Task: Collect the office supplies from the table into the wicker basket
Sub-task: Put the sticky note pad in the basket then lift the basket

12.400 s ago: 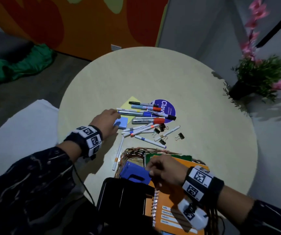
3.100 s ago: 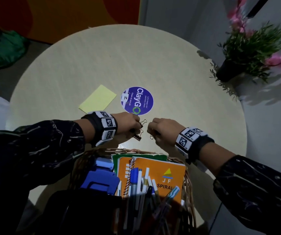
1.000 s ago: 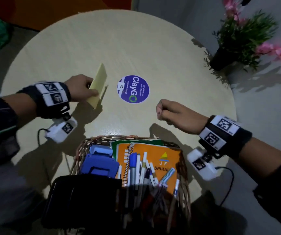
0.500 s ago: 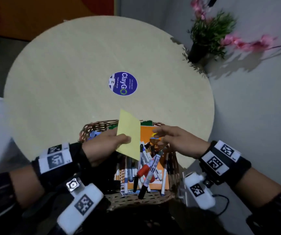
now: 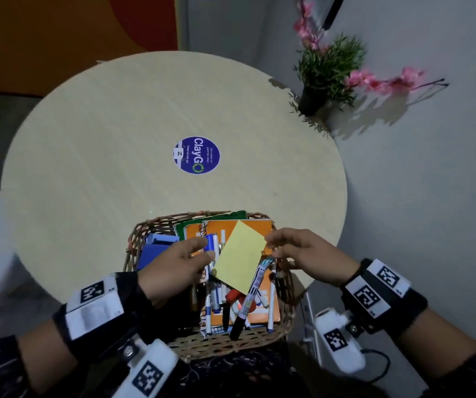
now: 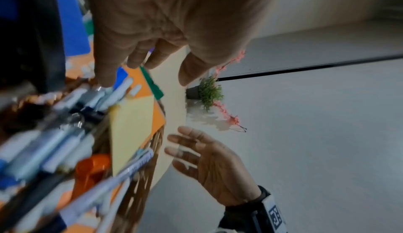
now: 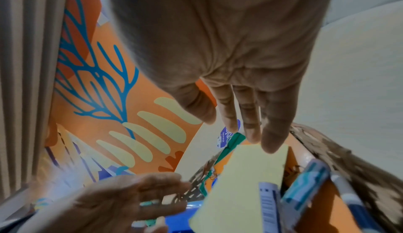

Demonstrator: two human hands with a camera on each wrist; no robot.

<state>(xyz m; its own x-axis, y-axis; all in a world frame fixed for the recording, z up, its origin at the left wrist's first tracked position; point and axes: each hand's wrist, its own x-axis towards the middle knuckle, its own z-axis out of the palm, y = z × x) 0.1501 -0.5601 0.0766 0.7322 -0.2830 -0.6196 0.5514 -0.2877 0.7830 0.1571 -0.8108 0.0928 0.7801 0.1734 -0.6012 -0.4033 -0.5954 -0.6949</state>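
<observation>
Yellow square paper pad (image 5: 239,261) lies on the pens inside the brown wicker basket (image 5: 231,344), between my hands. Left hand (image 5: 173,267) and right hand (image 5: 307,255) both relaxed-open, empty; right fingertips (image 7: 272,143) nearer its corner, contact unclear.

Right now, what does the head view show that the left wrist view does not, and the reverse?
Only the head view shows the whole round table with its purple sticker, and the backs of both hands. Only the left wrist view shows the right hand's open palm and the left hand's fingers from below. Both show the yellow note lying in the wicker basket on the pens, and the potted plant.
</observation>
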